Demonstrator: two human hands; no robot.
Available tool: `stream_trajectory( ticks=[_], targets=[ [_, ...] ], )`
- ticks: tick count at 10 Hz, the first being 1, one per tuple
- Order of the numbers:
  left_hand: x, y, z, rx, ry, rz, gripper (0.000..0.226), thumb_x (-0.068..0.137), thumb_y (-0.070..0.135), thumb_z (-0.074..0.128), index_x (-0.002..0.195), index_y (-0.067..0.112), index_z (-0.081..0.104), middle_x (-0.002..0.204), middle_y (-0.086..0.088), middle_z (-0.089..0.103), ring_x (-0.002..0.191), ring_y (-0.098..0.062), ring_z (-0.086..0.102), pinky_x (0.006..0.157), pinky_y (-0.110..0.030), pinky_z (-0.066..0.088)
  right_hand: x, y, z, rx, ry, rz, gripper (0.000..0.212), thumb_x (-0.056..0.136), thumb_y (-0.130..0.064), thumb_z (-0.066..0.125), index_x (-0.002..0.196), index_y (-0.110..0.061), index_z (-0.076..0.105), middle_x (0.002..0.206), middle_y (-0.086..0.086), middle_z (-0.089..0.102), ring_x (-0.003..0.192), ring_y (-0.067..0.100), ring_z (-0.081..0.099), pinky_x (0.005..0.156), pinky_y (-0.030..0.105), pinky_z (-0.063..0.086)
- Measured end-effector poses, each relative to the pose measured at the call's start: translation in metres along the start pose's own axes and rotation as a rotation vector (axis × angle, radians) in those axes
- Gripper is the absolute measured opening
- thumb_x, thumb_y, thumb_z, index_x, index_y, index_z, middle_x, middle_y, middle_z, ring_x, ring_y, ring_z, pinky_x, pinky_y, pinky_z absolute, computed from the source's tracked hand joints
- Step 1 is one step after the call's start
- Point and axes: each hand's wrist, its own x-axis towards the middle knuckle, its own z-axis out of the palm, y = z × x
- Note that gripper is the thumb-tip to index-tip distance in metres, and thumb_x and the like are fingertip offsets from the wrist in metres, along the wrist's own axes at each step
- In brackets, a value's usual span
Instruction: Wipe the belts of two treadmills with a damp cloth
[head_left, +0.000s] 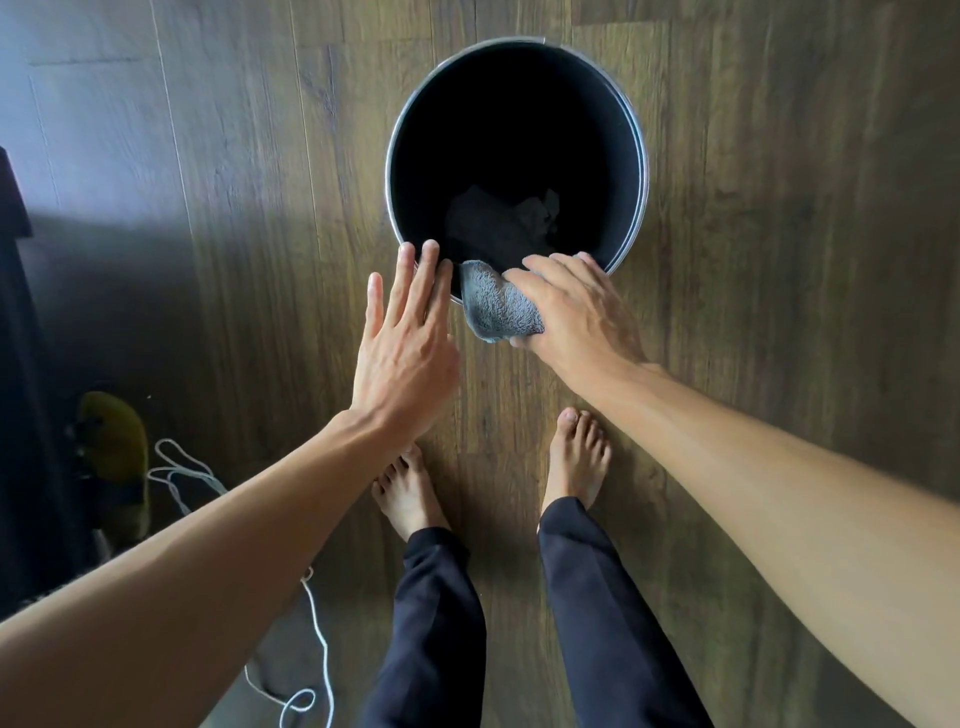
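Observation:
A round black bucket (640, 156) with a metal rim stands on the wooden floor in front of me. A grey terry cloth (493, 306) hangs over its near rim, partly inside and partly out. My right hand (576, 306) holds the cloth, fingers curled over its right side and thumb under its lower edge. My left hand (408, 338) hovers flat beside the bucket's near-left rim, fingers straight, holding nothing. Something dark lies at the bottom of the bucket, too dim to identify. No treadmill belt is visible.
My bare feet (576, 457) stand just behind the bucket. A white cord (322, 649) loops over the floor at lower left, next to a yellow-green slipper (117, 457). A dark object (13, 364) fills the left edge.

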Motion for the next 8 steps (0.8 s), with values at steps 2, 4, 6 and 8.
stream_trajectory(
  ticks=[2, 4, 6, 8],
  targets=[
    [-0.005, -0.003, -0.003, -0.002, -0.003, 0.002, 0.073, 0.089, 0.011, 0.045, 0.153, 0.007, 0.01, 0.161, -0.007, -0.004, 0.148, -0.023, -0.011, 0.12, -0.047, -0.001, 0.001, 0.001, -0.001, 0.038, 0.008, -0.019, 0.079, 0.063, -0.04, 0.086, 0.132, -0.018, 0.056, 0.13, 0.001, 0.058, 0.123, 0.025, 0.049, 0.11, 0.039, 0.029],
    [-0.01, 0.0, -0.007, -0.011, -0.019, -0.001, 0.071, 0.091, 0.012, 0.044, 0.153, 0.009, 0.01, 0.161, -0.005, -0.004, 0.147, -0.02, -0.013, 0.12, -0.047, -0.003, -0.006, -0.001, -0.02, 0.094, -0.059, 0.016, 0.093, 0.068, -0.042, 0.083, 0.146, -0.018, 0.039, 0.152, 0.003, 0.038, 0.144, 0.025, 0.026, 0.118, 0.038, 0.008],
    [-0.011, 0.004, -0.012, -0.023, -0.016, -0.028, 0.069, 0.092, 0.014, 0.044, 0.153, 0.012, 0.013, 0.161, -0.005, 0.0, 0.148, -0.021, -0.008, 0.12, -0.048, -0.001, -0.011, -0.005, -0.028, 0.139, -0.055, 0.042, 0.091, 0.072, -0.038, 0.082, 0.148, -0.019, 0.036, 0.154, 0.003, 0.034, 0.146, 0.025, 0.022, 0.119, 0.038, 0.005],
    [-0.01, 0.008, -0.023, -0.02, 0.013, -0.049, 0.068, 0.092, 0.016, 0.044, 0.153, 0.013, 0.014, 0.161, -0.005, 0.004, 0.148, -0.021, -0.004, 0.12, -0.047, -0.002, -0.017, -0.009, -0.037, 0.272, -0.023, 0.115, 0.083, 0.075, -0.03, 0.081, 0.147, -0.02, 0.039, 0.152, 0.001, 0.037, 0.145, 0.021, 0.026, 0.119, 0.036, 0.007]
  ],
)
